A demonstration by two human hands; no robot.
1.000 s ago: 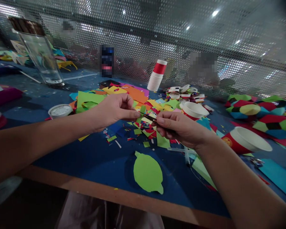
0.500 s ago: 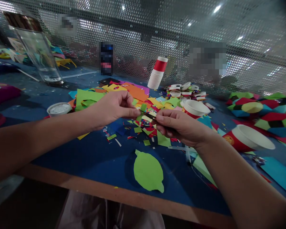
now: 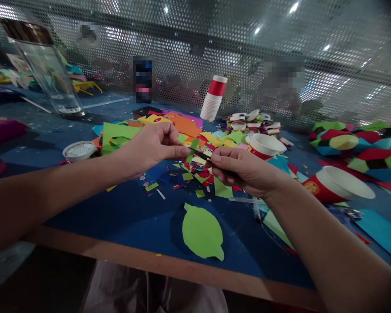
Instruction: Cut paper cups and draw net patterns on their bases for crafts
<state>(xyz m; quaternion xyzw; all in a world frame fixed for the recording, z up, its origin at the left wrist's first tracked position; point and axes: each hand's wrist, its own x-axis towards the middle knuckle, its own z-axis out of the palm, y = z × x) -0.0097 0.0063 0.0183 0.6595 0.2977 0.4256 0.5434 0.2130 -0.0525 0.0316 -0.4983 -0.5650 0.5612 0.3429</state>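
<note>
Between finger and thumb, my left hand [image 3: 158,145] pinches a small green paper strip [image 3: 194,144]. My right hand [image 3: 236,167] is closed around a thin dark tool [image 3: 200,154]. Its slim end reaches across the strip towards my left fingertips; the rest lies hidden in my palm, so its kind is unclear. Below both hands, a green leaf-shaped paper cutout [image 3: 202,232] with two small tabs lies flat near the table's front edge. Small paper scraps [image 3: 198,174] are strewn on the table beneath my fingers.
Coloured paper sheets [image 3: 182,124] lie behind my hands. A stack of paper cups [image 3: 214,98] stands at the back, and two cups, one a red-and-white cup [image 3: 339,184], lie on the right. A glass bottle [image 3: 48,74] stands left, near a round white lid [image 3: 79,151].
Both hands keep nearly the same pose over the scraps. The dark tool's slim end shows slightly longer between my fingers, and the whole view has shifted a little.
</note>
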